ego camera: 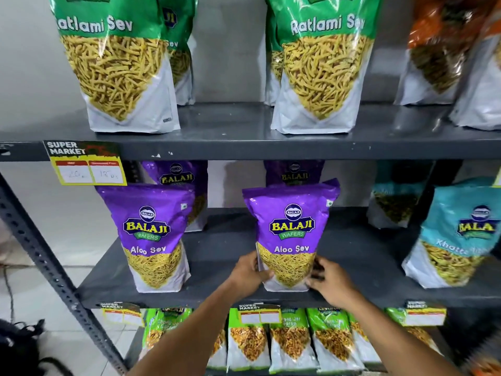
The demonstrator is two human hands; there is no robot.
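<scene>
The left hand [250,274] and right hand [332,284] are gripping a purple Aloo Sev pouch [291,226] by its lower corners, fingers curling around its edges. It is standing upright on the middle shelf [217,267], yellow sev showing inside. Three more purple pouches [151,234] are standing alongside, two teal pouches [461,234] rightward, and four green Ratlami Sev pouches [119,63] above.

Bright, even indoor light falls from above and in front; white glare streaks the green packs [119,63] on the top shelf [230,126]; the back of the middle shelf [225,234] lies in shadow; wide-angle distortion bows the shelf edges and slants the upright [40,256]; the purple pack [291,234] at centre is sharp; the right hand [332,283], orange pack [447,36] and teal pack [461,234] are blurred.
</scene>
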